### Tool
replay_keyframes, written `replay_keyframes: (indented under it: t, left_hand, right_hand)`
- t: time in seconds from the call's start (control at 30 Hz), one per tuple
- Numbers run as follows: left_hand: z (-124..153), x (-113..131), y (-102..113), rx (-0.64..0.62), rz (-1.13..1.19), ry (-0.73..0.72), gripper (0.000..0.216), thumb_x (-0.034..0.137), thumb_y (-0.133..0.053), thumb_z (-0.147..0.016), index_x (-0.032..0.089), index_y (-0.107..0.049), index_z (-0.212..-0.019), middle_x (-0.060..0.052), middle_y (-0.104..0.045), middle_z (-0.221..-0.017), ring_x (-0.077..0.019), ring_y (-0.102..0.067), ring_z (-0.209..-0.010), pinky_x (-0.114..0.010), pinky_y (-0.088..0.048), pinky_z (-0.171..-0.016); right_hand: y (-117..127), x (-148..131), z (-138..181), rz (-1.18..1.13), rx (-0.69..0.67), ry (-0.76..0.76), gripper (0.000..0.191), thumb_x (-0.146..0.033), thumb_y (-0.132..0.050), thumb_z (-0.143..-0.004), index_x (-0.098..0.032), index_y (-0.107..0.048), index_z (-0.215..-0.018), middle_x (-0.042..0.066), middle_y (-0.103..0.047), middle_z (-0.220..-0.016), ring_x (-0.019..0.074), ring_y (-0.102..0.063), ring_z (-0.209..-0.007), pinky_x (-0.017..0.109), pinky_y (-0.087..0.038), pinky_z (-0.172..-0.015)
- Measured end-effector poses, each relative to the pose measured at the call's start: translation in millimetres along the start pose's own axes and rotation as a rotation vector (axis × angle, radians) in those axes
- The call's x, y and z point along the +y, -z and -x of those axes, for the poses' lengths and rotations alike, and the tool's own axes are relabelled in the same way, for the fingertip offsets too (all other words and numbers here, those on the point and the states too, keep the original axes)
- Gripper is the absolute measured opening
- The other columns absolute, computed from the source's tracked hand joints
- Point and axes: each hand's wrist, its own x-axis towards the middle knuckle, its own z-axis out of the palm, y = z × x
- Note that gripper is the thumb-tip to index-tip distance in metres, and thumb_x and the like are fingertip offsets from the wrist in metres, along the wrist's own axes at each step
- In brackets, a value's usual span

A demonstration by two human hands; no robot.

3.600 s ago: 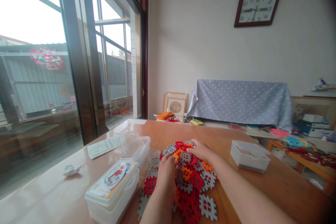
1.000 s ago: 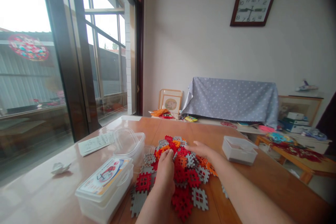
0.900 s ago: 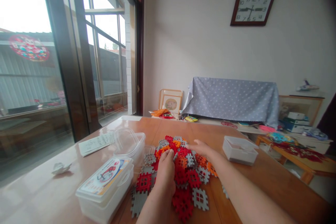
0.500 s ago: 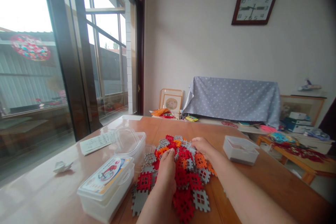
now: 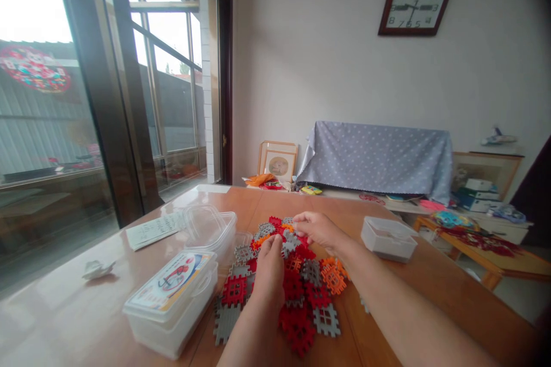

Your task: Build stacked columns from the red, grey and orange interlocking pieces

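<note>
A heap of flat red, orange and grey waffle-shaped plastic tiles (image 5: 297, 287) lies on the wooden table (image 5: 430, 304) in front of me. My left hand (image 5: 269, 266) rests palm down on the middle of the heap, fingers stretched forward. My right hand (image 5: 314, 229) is at the far side of the heap, its fingers curled around tiles at the top. What exactly those fingers pinch is hidden.
A lidded clear box with a printed label (image 5: 172, 301) stands at the front left, an open clear tub (image 5: 210, 229) behind it. A small white tray (image 5: 387, 238) sits to the right. A paper leaflet (image 5: 150, 229) and a crumpled scrap (image 5: 97, 268) lie by the window.
My right hand has moved left and further away across the top of the heap and curled its fingers. Some tiles shifted on the right side. My left hand stays on the heap.
</note>
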Motion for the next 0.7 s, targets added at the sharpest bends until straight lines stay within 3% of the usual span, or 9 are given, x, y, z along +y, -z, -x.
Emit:
replay_keyframes:
  t: [0.13, 0.2, 0.27, 0.37, 0.53, 0.63, 0.7]
  left_hand:
    - [1, 3, -1, 0.027, -0.080, -0.023, 0.047, 0.051, -0.059, -0.089, 0.020, -0.063, -0.124, -0.011, -0.069, -0.125, -0.0294, -0.060, -0.121, -0.041, -0.044, -0.104]
    - [1, 4, -2, 0.043, -0.114, -0.053, 0.048, 0.048, -0.060, -0.089, 0.019, -0.062, -0.127, -0.013, -0.066, -0.130, -0.0298, -0.059, -0.124, -0.041, -0.042, -0.106]
    - [2, 4, -3, 0.041, -0.132, -0.090, 0.048, 0.045, -0.061, -0.088, 0.018, -0.061, -0.128, -0.015, -0.063, -0.136, -0.0299, -0.056, -0.128, -0.041, -0.041, -0.108]
    - [3, 3, -3, 0.022, -0.152, -0.134, 0.049, 0.043, -0.064, -0.087, 0.017, -0.061, -0.128, -0.017, -0.060, -0.140, -0.0301, -0.055, -0.130, -0.041, -0.039, -0.110]
    - [1, -1, -2, 0.003, -0.231, -0.162, 0.051, 0.046, -0.065, -0.084, 0.015, -0.063, -0.125, -0.017, -0.062, -0.136, -0.0307, -0.057, -0.128, -0.040, -0.040, -0.108]
    - [0, -2, -2, -0.004, -0.284, -0.153, 0.055, 0.051, -0.065, -0.082, 0.015, -0.064, -0.123, -0.017, -0.066, -0.128, -0.0312, -0.061, -0.119, -0.041, -0.043, -0.103]
    - [-1, -3, -2, -0.007, -0.309, -0.147, 0.057, 0.053, -0.065, -0.081, 0.014, -0.065, -0.122, -0.017, -0.067, -0.125, -0.0312, -0.062, -0.115, -0.042, -0.043, -0.101]
  right_hand:
    - [29, 5, 2, 0.105, -0.012, 0.009, 0.038, -0.037, -0.057, -0.087, -0.019, -0.069, -0.119, 0.007, -0.075, -0.108, 0.0189, -0.069, -0.093, 0.024, -0.050, -0.066]
    - [47, 17, 1, 0.194, -0.016, -0.007, 0.042, -0.034, -0.059, -0.086, -0.020, -0.068, -0.125, 0.008, -0.073, -0.117, 0.0211, -0.067, -0.103, 0.028, -0.052, -0.080]
    - [63, 31, 1, 0.288, -0.076, -0.041, 0.052, -0.030, -0.067, -0.080, -0.019, -0.066, -0.130, 0.010, -0.072, -0.121, 0.0250, -0.066, -0.110, 0.033, -0.051, -0.092]
    - [79, 50, 7, 0.410, -0.255, -0.123, 0.083, -0.033, -0.085, -0.062, -0.017, -0.060, -0.140, 0.015, -0.069, -0.129, 0.0324, -0.066, -0.115, 0.039, -0.051, -0.096]
    - [80, 69, 19, 0.536, -0.503, -0.198, 0.119, -0.036, -0.098, -0.036, -0.025, -0.055, -0.146, 0.013, -0.056, -0.149, 0.0358, -0.052, -0.137, 0.039, -0.040, -0.114]
    - [71, 73, 21, 0.631, -0.561, -0.190, 0.125, -0.036, -0.097, -0.037, -0.028, -0.047, -0.152, 0.011, -0.048, -0.156, 0.0352, -0.048, -0.141, 0.040, -0.036, -0.117]
    - [65, 72, 21, 0.688, -0.546, -0.150, 0.122, -0.035, -0.096, -0.038, -0.029, -0.049, -0.151, 0.010, -0.053, -0.152, 0.0346, -0.053, -0.135, 0.040, -0.041, -0.112]
